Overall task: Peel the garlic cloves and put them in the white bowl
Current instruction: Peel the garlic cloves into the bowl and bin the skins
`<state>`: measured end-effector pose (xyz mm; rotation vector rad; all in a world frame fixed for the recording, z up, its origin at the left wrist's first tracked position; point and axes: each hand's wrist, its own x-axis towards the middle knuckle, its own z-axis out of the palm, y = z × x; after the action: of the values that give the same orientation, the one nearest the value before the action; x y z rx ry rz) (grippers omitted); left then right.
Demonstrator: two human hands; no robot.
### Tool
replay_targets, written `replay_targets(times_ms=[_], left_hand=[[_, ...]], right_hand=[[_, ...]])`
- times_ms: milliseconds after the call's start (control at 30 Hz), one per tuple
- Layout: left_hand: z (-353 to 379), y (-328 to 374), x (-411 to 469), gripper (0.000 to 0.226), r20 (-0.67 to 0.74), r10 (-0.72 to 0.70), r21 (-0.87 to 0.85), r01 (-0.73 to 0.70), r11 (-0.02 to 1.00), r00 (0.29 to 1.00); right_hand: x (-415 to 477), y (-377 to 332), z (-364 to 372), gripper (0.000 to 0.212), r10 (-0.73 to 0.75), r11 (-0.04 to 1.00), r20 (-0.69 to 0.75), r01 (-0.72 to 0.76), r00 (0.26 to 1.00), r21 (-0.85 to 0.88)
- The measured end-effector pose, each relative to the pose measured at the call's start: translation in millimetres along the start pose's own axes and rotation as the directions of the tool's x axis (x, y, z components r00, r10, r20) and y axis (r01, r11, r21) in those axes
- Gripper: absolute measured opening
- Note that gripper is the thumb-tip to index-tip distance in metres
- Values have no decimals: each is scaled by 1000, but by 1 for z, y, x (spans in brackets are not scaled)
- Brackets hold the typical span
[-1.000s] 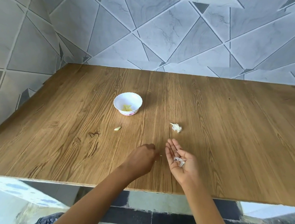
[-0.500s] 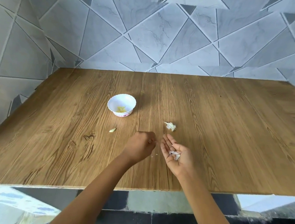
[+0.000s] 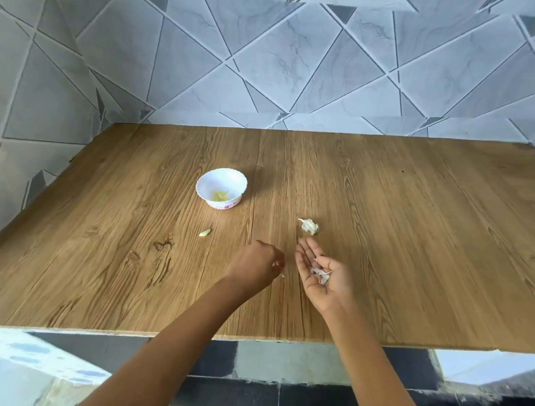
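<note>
The left hand (image 3: 256, 265) has edged nearer the right hand (image 3: 321, 278), and its curled fingers now seem to pinch a pale scrap (image 3: 275, 263); another fleck (image 3: 282, 275) lies on the desk (image 3: 417, 248) just beside it. The right hand lies palm up, fingers straight, carrying garlic skins (image 3: 320, 273). Peeled cloves (image 3: 220, 195) sit in the white bowl (image 3: 222, 179); one loose clove (image 3: 204, 232) lies on the desk between bowl and left hand. Gathering skins goes best with the palm level and each scrap dropped well over it.
</note>
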<state>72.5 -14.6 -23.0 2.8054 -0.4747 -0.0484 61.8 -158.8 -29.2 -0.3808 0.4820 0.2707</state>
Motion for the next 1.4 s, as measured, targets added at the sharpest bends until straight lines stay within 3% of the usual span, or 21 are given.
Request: replay_targets(times_ms=[133,300,400,500,567,600,733,867,1033,1233,1400], left_hand=[[13,3,1,17,20,-3,165,-1,986,1000],[11,12,8,21,51,146,391,-154,907,988],[12,10,12,20,63,146,318,-158,935,987],[7,-9,12,12,46,66,-97,-61,993,997],[-3,-15,9,11,-59,81,-342,-97,935,995],[-9,-13,7,9,-103,120,-372,-150,916,987],[-21,2,6,16,-58,328,-217,-332,918,943],[-17,8,2,14,-89,187,-108,-196,975,978],[-18,5,-2,6,-167,90,-160,-117,980,982],[-4,-20,-12,10,36,68,-60,-66,996,997],[2,-20,-8,12,87,71,15,-72,997,994]], right_hand=[[0,4,-3,33,8,1000,-1,-8,1000,10],[3,6,-5,32,9,1000,-21,-8,1000,18],[4,2,-6,33,-5,1000,-30,5,1000,8],[3,-1,-6,32,-1,1000,-26,1,1000,3],[3,0,-5,31,5,1000,-32,-5,999,9],[3,2,-4,30,12,1000,-36,-11,999,26],[2,12,4,27,30,997,-23,-28,999,77],[3,15,7,29,32,998,-15,-31,999,60],[3,16,10,27,40,997,-5,-39,999,64],[5,9,4,28,17,999,-9,-17,1000,46],[7,9,1,28,33,999,6,-33,999,35]])
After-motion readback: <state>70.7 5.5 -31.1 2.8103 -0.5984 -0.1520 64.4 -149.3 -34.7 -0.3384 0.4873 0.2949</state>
